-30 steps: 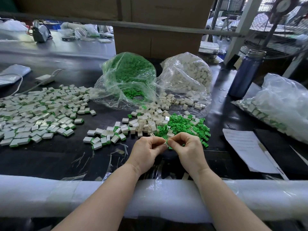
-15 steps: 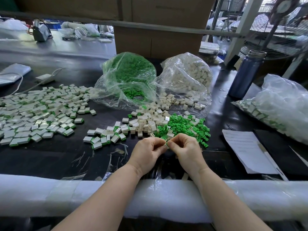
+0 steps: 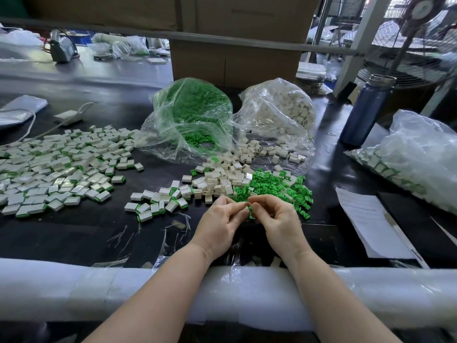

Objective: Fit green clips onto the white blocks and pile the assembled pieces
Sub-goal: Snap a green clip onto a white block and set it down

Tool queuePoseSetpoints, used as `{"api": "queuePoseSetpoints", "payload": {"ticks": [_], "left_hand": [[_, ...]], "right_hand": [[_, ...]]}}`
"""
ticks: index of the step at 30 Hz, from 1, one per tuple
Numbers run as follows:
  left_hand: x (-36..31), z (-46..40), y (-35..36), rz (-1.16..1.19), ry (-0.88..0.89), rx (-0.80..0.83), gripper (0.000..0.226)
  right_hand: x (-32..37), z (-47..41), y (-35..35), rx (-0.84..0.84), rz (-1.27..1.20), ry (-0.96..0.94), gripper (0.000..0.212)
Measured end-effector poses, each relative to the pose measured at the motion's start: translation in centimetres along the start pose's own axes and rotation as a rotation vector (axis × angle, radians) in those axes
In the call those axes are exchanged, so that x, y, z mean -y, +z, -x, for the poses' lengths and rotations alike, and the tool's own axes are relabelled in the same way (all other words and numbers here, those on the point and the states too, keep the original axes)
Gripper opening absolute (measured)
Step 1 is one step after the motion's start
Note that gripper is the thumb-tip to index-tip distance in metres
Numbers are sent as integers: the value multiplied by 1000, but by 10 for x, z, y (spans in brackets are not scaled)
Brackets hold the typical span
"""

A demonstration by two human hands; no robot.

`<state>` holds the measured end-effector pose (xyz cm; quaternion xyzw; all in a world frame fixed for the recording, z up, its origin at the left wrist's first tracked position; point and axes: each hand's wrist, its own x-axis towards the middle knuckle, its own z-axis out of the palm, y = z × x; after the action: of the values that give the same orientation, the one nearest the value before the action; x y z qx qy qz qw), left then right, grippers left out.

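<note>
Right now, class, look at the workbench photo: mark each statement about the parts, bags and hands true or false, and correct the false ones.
1. The green clips bag lies left of the white blocks bag. True.
2. The assembled pieces pile sits to the person's right. False: it spreads on the left.
3. Left hand and right hand meet, pinching a green clip. True.
4. The blue bottle lies on its side. False: it stands upright.
5. A paper sheet lies right of the hands. True.
</note>
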<state>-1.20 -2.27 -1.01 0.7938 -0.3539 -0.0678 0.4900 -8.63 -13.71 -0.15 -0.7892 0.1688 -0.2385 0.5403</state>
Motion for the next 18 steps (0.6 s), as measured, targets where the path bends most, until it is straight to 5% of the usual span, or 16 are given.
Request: {"api": "queuePoseSetpoints", "payload": {"ticks": [10, 18], "left_hand": [[-2, 3, -2, 102, -74, 15, 5], [-2, 2, -3, 124, -112, -18, 16]], "right_hand": [[-1, 0, -2, -61, -26, -14, 16], [1, 0, -2, 16, -74, 27, 20]]}}
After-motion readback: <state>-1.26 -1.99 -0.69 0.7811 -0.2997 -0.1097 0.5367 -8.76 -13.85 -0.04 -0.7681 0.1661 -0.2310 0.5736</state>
